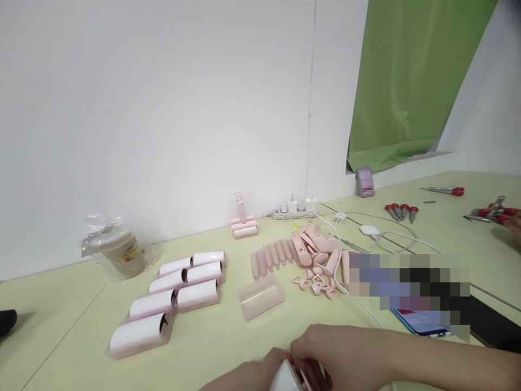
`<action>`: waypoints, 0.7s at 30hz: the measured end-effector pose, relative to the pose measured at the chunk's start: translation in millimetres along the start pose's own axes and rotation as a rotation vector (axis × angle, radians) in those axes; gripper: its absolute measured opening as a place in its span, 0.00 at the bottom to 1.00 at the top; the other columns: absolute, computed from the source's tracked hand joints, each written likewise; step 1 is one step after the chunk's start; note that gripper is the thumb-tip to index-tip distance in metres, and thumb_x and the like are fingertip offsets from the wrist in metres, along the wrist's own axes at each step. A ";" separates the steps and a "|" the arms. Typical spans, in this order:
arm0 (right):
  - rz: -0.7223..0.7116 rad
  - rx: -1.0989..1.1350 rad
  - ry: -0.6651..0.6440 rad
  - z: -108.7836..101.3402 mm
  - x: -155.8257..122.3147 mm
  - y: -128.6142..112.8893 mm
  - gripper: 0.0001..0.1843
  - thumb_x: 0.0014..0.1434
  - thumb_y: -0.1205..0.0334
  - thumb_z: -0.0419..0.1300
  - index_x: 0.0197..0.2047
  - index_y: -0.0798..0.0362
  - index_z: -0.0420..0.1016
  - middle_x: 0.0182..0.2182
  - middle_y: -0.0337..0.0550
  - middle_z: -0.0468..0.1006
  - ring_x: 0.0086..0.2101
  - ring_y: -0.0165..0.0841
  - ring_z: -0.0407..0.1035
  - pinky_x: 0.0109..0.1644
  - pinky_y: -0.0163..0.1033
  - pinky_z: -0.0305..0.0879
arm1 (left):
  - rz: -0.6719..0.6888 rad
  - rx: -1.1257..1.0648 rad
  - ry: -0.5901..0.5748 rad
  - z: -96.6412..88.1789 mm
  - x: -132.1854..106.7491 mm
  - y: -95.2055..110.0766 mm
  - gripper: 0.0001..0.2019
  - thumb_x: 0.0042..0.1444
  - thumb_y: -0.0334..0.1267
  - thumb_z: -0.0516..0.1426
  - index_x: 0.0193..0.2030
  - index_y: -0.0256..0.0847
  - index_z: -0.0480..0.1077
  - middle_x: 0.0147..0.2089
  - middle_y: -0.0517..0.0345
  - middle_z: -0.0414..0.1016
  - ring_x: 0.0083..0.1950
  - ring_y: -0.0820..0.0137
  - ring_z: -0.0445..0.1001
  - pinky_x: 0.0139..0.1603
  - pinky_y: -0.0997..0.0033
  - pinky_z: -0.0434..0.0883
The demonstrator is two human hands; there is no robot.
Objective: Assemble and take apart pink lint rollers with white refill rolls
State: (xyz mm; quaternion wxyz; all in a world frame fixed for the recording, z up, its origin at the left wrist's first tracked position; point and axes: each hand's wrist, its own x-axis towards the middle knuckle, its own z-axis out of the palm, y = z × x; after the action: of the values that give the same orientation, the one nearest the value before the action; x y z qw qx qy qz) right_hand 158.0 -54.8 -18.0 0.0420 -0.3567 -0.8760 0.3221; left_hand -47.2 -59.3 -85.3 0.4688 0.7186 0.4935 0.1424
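At the bottom edge of the head view, my left hand (252, 374) and my right hand (337, 353) meet over a pink and white lint roller part (295, 377), mostly cut off by the frame. Both hands have their fingers closed around it. Just beyond them on the pale green table (61, 326) lies a translucent pink cover (261, 296). Several white lint rolls in pink cases (171, 298) lie in two rows to the left.
Pink handles (272, 254) and small pink rings (317, 282) are heaped at centre. An assembled roller (243, 221) stands by the wall near a power strip (291, 213). A bagged cup (120, 250) sits left. Red-handled tools (401, 210), a phone (423, 320) and another person's hand (513, 225) are right.
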 end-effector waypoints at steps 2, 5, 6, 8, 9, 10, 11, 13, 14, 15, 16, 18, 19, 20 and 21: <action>0.068 0.109 -0.019 -3.4 2.2 7.1 0.07 0.40 0.64 0.63 0.26 0.53 0.70 0.20 0.31 0.68 0.21 0.25 0.61 0.21 0.28 0.53 | 0.070 -0.041 -0.091 -6.5 -0.6 10.2 0.24 0.41 0.41 0.61 0.48 0.49 0.65 0.35 0.56 0.74 0.38 0.57 0.71 0.39 0.63 0.64; 0.077 0.422 0.132 0.9 7.4 15.6 0.16 0.43 0.54 0.64 0.34 0.53 0.70 0.26 0.35 0.71 0.27 0.28 0.64 0.26 0.29 0.57 | 0.170 -0.174 -0.058 -11.2 -0.9 27.8 0.28 0.38 0.36 0.61 0.50 0.45 0.59 0.40 0.58 0.72 0.39 0.63 0.70 0.38 0.69 0.65; 0.035 0.545 0.199 6.0 9.7 16.6 0.17 0.45 0.52 0.63 0.36 0.53 0.69 0.29 0.37 0.71 0.30 0.29 0.65 0.29 0.30 0.59 | 0.178 -0.217 0.007 -10.0 -0.3 32.7 0.27 0.40 0.35 0.60 0.49 0.44 0.58 0.39 0.58 0.72 0.38 0.65 0.70 0.36 0.71 0.65; -0.048 0.756 0.291 20.5 15.3 15.6 0.20 0.47 0.53 0.63 0.42 0.51 0.65 0.35 0.41 0.72 0.36 0.32 0.66 0.36 0.33 0.62 | 0.203 -0.310 0.146 -4.1 1.9 39.6 0.25 0.42 0.35 0.59 0.48 0.42 0.57 0.40 0.56 0.71 0.38 0.65 0.70 0.36 0.71 0.66; -0.083 0.842 0.335 28.6 18.4 14.1 0.23 0.47 0.53 0.63 0.45 0.50 0.63 0.39 0.43 0.71 0.39 0.33 0.66 0.39 0.35 0.62 | 0.227 -0.362 0.208 -0.8 3.4 41.3 0.25 0.43 0.36 0.58 0.49 0.41 0.55 0.42 0.53 0.70 0.39 0.65 0.70 0.37 0.70 0.66; -0.114 0.922 0.377 36.3 21.5 12.5 0.25 0.47 0.53 0.63 0.47 0.48 0.60 0.42 0.44 0.70 0.42 0.35 0.66 0.42 0.37 0.62 | 0.248 -0.404 0.250 1.9 4.8 41.8 0.27 0.45 0.37 0.58 0.51 0.41 0.52 0.43 0.51 0.69 0.40 0.64 0.70 0.38 0.69 0.67; -0.147 0.989 0.418 42.6 24.4 11.2 0.27 0.47 0.52 0.63 0.48 0.47 0.59 0.45 0.45 0.69 0.44 0.36 0.65 0.44 0.39 0.62 | 0.261 -0.423 0.272 2.9 6.0 41.2 0.30 0.45 0.38 0.57 0.54 0.41 0.48 0.45 0.49 0.68 0.41 0.64 0.70 0.39 0.68 0.67; -0.200 1.076 0.488 48.3 28.6 11.5 0.26 0.47 0.49 0.62 0.47 0.46 0.60 0.46 0.46 0.69 0.46 0.39 0.64 0.46 0.42 0.62 | 0.268 -0.373 0.290 -1.2 7.9 36.2 0.42 0.41 0.38 0.60 0.59 0.41 0.39 0.52 0.44 0.62 0.46 0.61 0.68 0.44 0.64 0.67; -0.206 1.090 0.517 46.7 29.6 13.5 0.25 0.47 0.48 0.62 0.47 0.46 0.61 0.46 0.46 0.69 0.47 0.40 0.64 0.47 0.43 0.62 | 0.275 -0.310 0.283 -6.2 8.9 31.9 0.49 0.37 0.38 0.63 0.61 0.42 0.35 0.56 0.43 0.57 0.51 0.58 0.65 0.49 0.61 0.64; -0.191 1.081 0.552 42.1 30.1 16.6 0.24 0.47 0.48 0.62 0.46 0.46 0.62 0.46 0.46 0.70 0.47 0.40 0.64 0.48 0.43 0.61 | 0.288 -0.235 0.280 -12.5 10.5 26.5 0.54 0.32 0.37 0.65 0.61 0.43 0.34 0.60 0.43 0.51 0.57 0.55 0.58 0.54 0.58 0.60; -0.159 1.053 0.607 34.7 30.2 20.6 0.24 0.48 0.49 0.62 0.46 0.46 0.62 0.46 0.46 0.70 0.47 0.40 0.64 0.49 0.43 0.61 | 0.298 -0.167 0.300 -19.1 13.0 20.3 0.55 0.29 0.37 0.66 0.61 0.43 0.35 0.63 0.44 0.44 0.61 0.53 0.49 0.58 0.55 0.53; -0.095 0.957 0.747 14.5 31.0 29.3 0.22 0.48 0.49 0.61 0.45 0.46 0.62 0.46 0.46 0.70 0.47 0.40 0.64 0.49 0.44 0.61 | 0.263 -0.096 0.393 -29.3 20.8 6.4 0.52 0.31 0.39 0.65 0.61 0.43 0.39 0.64 0.46 0.39 0.65 0.54 0.39 0.62 0.53 0.44; -0.079 0.889 0.815 3.6 32.2 33.0 0.22 0.48 0.49 0.61 0.44 0.47 0.62 0.45 0.47 0.71 0.46 0.40 0.64 0.49 0.44 0.62 | 0.212 -0.105 0.454 -31.7 25.7 -0.5 0.48 0.35 0.40 0.63 0.60 0.41 0.40 0.64 0.45 0.42 0.64 0.55 0.40 0.62 0.53 0.43; -0.072 0.810 0.868 -6.6 34.1 35.6 0.22 0.48 0.49 0.61 0.43 0.48 0.63 0.44 0.47 0.71 0.45 0.40 0.65 0.48 0.44 0.62 | 0.160 -0.131 0.508 -32.0 30.5 -6.9 0.43 0.40 0.40 0.61 0.60 0.39 0.41 0.61 0.43 0.47 0.63 0.57 0.45 0.61 0.54 0.45; -0.069 0.721 0.897 -15.1 36.6 37.1 0.21 0.48 0.49 0.61 0.43 0.49 0.64 0.43 0.47 0.71 0.44 0.40 0.65 0.47 0.44 0.62 | 0.122 -0.161 0.535 -30.6 34.5 -12.5 0.39 0.44 0.39 0.58 0.59 0.37 0.41 0.58 0.42 0.53 0.61 0.58 0.51 0.60 0.56 0.47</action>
State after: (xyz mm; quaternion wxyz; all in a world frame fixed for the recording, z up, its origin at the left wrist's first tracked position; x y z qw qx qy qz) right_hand 157.6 -2.9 -33.8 0.5387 -0.3926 -0.6185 0.4161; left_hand -58.5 -13.0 -88.5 0.3683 0.6443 0.5426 0.3935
